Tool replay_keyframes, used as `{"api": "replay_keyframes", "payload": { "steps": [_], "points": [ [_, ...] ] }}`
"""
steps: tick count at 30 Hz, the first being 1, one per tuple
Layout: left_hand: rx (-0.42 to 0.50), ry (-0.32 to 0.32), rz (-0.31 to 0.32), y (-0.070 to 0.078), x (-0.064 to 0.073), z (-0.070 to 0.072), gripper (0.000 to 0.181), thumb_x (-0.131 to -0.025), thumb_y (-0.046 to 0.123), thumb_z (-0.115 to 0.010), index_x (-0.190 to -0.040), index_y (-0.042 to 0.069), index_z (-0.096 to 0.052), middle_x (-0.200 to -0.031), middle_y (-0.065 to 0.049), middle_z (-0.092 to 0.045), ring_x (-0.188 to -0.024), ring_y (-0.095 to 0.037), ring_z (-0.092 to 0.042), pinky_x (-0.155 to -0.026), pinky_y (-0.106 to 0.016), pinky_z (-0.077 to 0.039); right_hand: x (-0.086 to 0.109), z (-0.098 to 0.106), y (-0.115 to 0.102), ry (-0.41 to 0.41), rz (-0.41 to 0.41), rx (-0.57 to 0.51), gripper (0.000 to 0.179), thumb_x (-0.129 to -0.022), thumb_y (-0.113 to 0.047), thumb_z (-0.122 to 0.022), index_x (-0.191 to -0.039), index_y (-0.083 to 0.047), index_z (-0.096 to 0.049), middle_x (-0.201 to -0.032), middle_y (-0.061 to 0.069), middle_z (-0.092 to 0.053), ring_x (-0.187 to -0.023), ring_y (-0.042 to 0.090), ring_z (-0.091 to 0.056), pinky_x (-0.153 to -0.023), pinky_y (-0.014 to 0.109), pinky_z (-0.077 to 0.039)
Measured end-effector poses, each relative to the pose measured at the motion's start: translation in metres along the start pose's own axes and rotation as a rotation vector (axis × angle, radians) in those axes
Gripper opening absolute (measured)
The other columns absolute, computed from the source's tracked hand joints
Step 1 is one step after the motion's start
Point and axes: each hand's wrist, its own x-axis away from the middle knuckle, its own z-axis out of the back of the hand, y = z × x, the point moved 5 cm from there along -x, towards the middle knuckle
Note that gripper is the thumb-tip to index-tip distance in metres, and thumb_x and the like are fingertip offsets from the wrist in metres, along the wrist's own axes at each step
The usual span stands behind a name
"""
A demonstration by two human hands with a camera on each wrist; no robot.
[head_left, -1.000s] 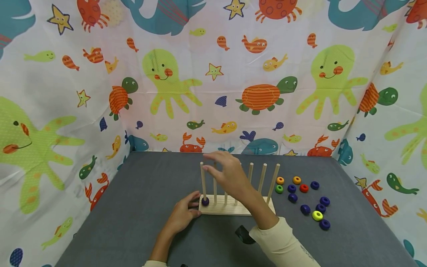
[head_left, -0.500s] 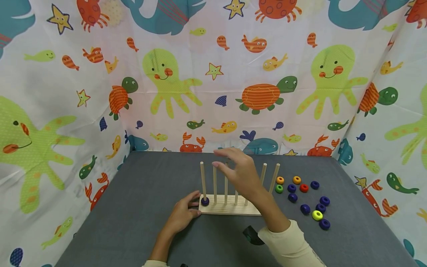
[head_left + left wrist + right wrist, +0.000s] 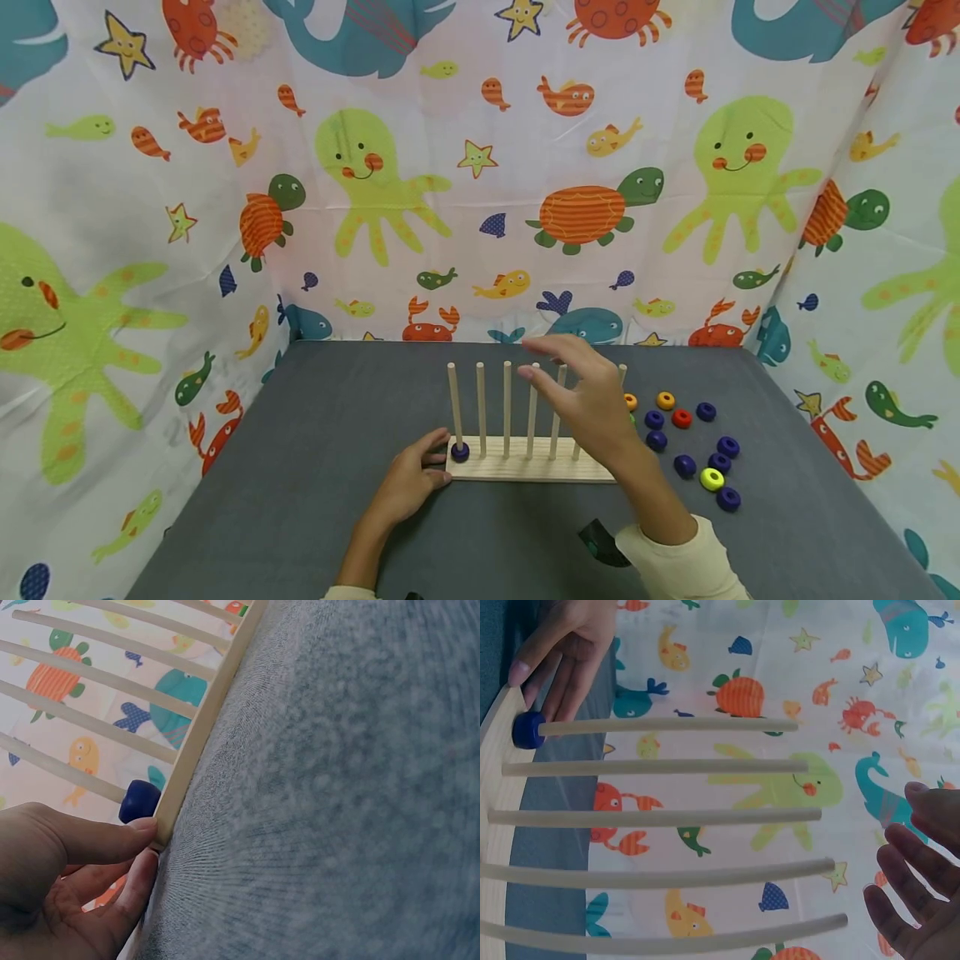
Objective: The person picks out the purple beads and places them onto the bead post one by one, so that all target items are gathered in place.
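Observation:
A pale wooden peg board [image 3: 517, 472] with a row of upright pegs stands on the table. One dark blue ring bead [image 3: 460, 453] sits at the foot of its leftmost peg; the left wrist view shows this bead [image 3: 139, 801] close to my thumb. My left hand [image 3: 407, 477] pinches the board's left end between thumb and fingers. Raised near the tops of the right-hand pegs, my right hand [image 3: 596, 404] holds nothing, its thumb and fingers apart. It hides part of the rightmost pegs. In the right wrist view, the fingers [image 3: 922, 870] are loosely bent, away from the peg tips.
Right of the board lie several loose ring beads: dark blue [image 3: 684, 466], yellow [image 3: 712, 479], red [image 3: 681, 418] and orange [image 3: 665, 401]. A green one is mostly covered by the right hand. A sea-animal curtain [image 3: 480, 225] surrounds the grey table [image 3: 360, 400].
My right hand has moved rightward along the peg tops, from the left pegs to the right ones, with nothing in it. The left hand stays on the board's end. The view shifts slightly.

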Motion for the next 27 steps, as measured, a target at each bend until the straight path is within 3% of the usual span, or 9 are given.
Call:
{"api": "replay_keyframes", "payload": {
  "steps": [8,18,27],
  "points": [
    [-0.031,-0.003,0.011,-0.002,-0.002,-0.001,0.072,-0.091,-0.012,-0.07,-0.158,-0.004,-0.044,-0.156,-0.024,-0.053,-0.131,-0.042,-0.063,-0.095,-0.036,-0.062,0.017,0.025,0.008,0.043,-0.038,0.03,0.038,-0.088,-0.003,-0.085,-0.125,-0.008,-0.077,-0.123,0.004,-0.076,-0.106,0.018,-0.067,-0.094,0.014,-0.051],
    [-0.041,0.006,0.003,-0.003,-0.002,0.0,0.071,-0.091,-0.011,-0.07,-0.157,-0.003,-0.045,-0.156,-0.024,-0.053,-0.131,-0.041,-0.063,-0.097,-0.038,-0.061,0.041,0.049,0.026,0.113,-0.091,0.047,0.037,-0.088,0.001,-0.083,-0.124,-0.008,-0.078,-0.118,0.004,-0.077,-0.096,0.01,-0.066,-0.087,0.008,-0.052],
    [-0.057,0.008,0.015,-0.003,-0.002,0.001,0.071,-0.092,-0.01,-0.071,-0.158,-0.002,-0.046,-0.156,-0.022,-0.054,-0.13,-0.04,-0.064,-0.099,-0.043,-0.06,0.067,0.062,0.051,0.112,-0.233,0.084,0.032,-0.094,-0.003,-0.079,-0.127,-0.005,-0.075,-0.118,0.006,-0.077,-0.099,-0.005,-0.064,-0.084,0.007,-0.053]
  ]
}}
